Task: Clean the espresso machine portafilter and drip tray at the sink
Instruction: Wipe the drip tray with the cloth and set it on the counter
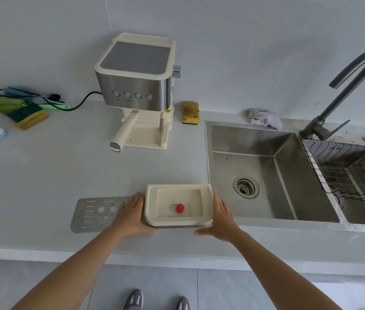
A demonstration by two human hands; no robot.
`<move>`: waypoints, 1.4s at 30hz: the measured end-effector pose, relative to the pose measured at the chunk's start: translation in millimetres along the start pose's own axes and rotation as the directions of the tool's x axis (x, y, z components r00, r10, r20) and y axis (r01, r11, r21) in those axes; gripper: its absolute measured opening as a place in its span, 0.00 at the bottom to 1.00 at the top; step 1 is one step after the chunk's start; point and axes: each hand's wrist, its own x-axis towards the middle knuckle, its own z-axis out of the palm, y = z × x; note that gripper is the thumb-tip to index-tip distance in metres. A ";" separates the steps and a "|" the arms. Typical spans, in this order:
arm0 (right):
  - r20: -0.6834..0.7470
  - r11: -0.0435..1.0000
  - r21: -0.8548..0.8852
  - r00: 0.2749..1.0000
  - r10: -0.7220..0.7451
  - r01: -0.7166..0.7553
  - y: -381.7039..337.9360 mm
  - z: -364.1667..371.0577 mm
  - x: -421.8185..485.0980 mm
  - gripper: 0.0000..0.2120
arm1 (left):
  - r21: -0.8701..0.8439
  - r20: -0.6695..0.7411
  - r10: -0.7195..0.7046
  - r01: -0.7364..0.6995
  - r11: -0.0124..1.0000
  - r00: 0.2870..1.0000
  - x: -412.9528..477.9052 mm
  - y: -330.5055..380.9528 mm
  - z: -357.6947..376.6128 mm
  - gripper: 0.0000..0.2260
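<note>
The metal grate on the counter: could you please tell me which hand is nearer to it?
Left. The left hand is at the right end of the metal grate, beside the drip tray; the right hand is beyond the tray.

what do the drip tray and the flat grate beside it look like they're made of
Drip tray: likely moulded plastic, matte cream, going by its even opaque colour and soft rounded corners.
Grate: probably thin stainless steel sheet, brushed finish, given its dull grey sheen and punched slots and round holes.
</note>
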 end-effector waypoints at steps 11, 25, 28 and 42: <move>0.010 0.965 -0.068 0.967 -0.253 0.254 -110.0 -13.5 20.3 0.52 | -0.043 0.008 -0.071 0.071 0.997 0.997 -25.5 -67.8 -48.1 0.52; 0.242 0.783 -0.503 0.929 -0.279 0.367 -216.4 43.5 65.6 0.40 | 0.352 0.152 -0.070 0.012 0.936 0.986 -18.9 -130.2 -82.7 0.40; 0.253 0.772 -0.542 0.941 -0.227 0.332 -216.5 51.9 70.1 0.42 | 0.412 0.158 -0.046 -0.024 0.911 0.986 -12.5 -132.8 -84.1 0.39; 0.267 0.772 -0.571 0.952 -0.147 0.279 -219.5 53.5 79.6 0.48 | 0.421 0.212 -0.011 -0.081 0.903 0.977 0.2 -136.4 -83.9 0.39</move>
